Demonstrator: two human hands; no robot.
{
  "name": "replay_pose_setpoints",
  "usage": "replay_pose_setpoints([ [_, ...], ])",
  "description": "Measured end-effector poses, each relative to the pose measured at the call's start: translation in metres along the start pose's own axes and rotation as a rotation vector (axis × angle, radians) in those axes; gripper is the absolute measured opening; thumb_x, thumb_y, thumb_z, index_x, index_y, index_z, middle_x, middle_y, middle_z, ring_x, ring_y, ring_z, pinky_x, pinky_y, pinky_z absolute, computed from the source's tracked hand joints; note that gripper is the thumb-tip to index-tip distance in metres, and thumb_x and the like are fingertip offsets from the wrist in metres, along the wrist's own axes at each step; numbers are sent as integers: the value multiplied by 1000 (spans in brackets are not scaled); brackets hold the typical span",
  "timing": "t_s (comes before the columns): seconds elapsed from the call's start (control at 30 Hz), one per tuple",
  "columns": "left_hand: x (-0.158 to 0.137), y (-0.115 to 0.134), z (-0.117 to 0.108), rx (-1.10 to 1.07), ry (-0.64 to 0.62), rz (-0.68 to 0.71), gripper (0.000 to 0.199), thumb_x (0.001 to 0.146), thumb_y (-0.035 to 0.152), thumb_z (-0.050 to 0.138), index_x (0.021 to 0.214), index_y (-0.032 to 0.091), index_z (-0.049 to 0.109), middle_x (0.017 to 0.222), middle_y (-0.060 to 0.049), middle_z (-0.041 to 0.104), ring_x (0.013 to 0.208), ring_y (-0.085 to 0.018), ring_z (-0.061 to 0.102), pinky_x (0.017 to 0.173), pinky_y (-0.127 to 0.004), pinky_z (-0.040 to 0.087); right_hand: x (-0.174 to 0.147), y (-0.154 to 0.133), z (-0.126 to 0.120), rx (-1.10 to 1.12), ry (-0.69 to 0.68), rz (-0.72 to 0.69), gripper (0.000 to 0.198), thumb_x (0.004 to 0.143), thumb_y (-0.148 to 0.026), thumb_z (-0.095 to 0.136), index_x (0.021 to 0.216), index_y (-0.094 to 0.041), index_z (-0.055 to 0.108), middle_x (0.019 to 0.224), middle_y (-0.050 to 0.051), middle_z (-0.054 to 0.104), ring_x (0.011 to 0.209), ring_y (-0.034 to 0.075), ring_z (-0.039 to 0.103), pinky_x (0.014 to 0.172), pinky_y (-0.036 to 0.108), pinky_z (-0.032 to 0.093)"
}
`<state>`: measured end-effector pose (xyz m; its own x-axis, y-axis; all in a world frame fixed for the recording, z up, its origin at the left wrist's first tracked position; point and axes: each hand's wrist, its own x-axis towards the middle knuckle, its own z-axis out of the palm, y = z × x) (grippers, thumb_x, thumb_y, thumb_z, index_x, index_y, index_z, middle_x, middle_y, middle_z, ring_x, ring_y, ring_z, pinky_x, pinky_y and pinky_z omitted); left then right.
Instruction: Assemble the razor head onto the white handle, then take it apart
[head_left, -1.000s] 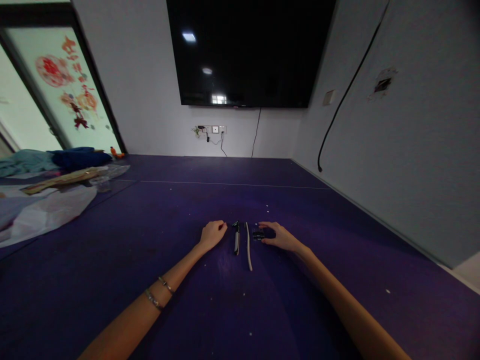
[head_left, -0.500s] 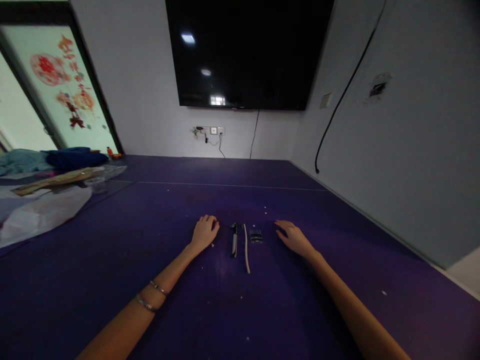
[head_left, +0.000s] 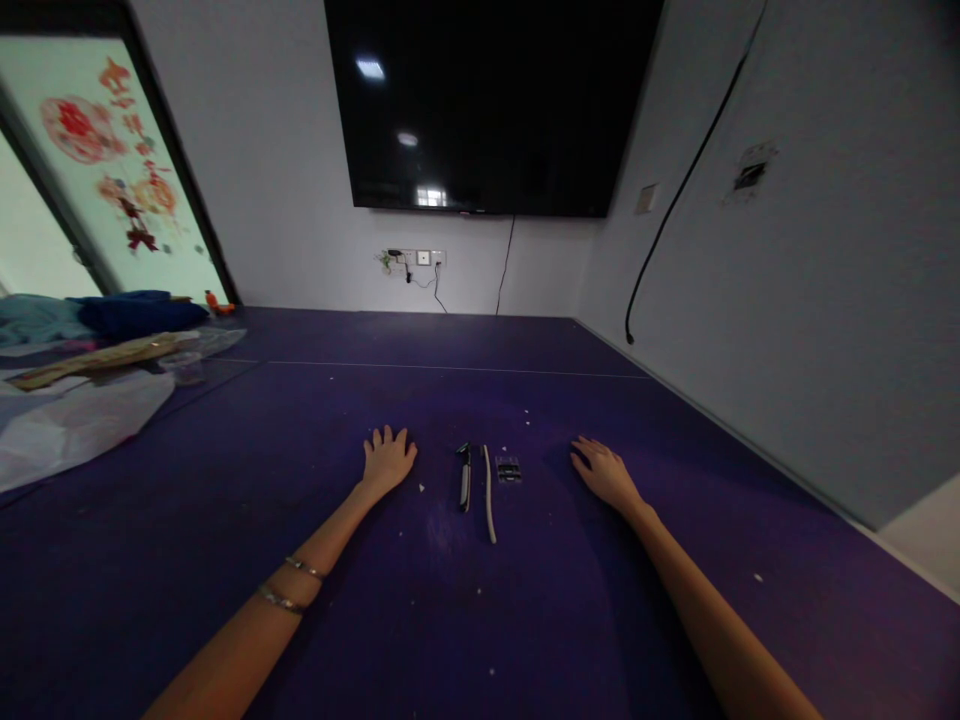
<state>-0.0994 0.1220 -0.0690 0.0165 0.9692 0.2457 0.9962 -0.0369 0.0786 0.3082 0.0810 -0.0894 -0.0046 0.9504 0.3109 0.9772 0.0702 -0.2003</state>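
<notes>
The left hand (head_left: 389,463) lies with fingers spread, the right hand (head_left: 606,474) with fingers slightly apart; between them, a razor (head_left: 465,482), toothbrush (head_left: 490,500) and clear pack (head_left: 508,470) (red lettering (head_left: 133,123) on the door (head_left: 84,205): illegible).

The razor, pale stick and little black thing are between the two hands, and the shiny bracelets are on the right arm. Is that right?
Not quite: the head view shows the bracelets on the left arm. The razor, pale stick and little black thing do lie between the left hand and right hand.
</notes>
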Motion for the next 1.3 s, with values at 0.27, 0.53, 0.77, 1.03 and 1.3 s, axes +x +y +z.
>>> replay_pose_setpoints([
  [0.27,-2,1,-2,-2,-12,-2,51,88,39,32,130,15,46,137,-20,41,126,-40,32,98,-55,25,-1,-2,-3,-7,-10,1,45,88,-37,35,123,-16,55,133,12,49,125,28,40,100,44,32],
  [0.53,-11,17,-29,-77,159,8,36,87,33,35,106,13,58,111,-16,57,110,-31,46,90,-43,36,-1,-4,-3,-14,10,9,44,87,-36,37,122,-17,56,132,11,50,124,28,41,99,44,34],
  [0.77,-35,70,-49,-261,-137,159,21,81,35,48,86,19,61,96,-7,60,84,-20,60,72,-29,44,-3,-7,-6,-3,23,2,44,87,-36,37,120,-17,57,131,11,52,122,28,43,98,44,35],
  [1.03,-35,105,-38,-238,-218,101,42,77,49,52,97,13,60,94,-18,65,92,-33,61,77,-42,44,-2,-7,-6,13,10,6,44,88,-36,36,121,-16,57,132,12,51,123,29,42,99,45,33],
  [1.3,-27,100,-36,-406,-264,21,24,76,37,55,79,15,64,93,-15,67,98,-32,60,79,-39,44,-2,-6,-5,16,27,6,43,87,-36,37,119,-17,58,130,12,52,123,27,43,99,46,34],
])
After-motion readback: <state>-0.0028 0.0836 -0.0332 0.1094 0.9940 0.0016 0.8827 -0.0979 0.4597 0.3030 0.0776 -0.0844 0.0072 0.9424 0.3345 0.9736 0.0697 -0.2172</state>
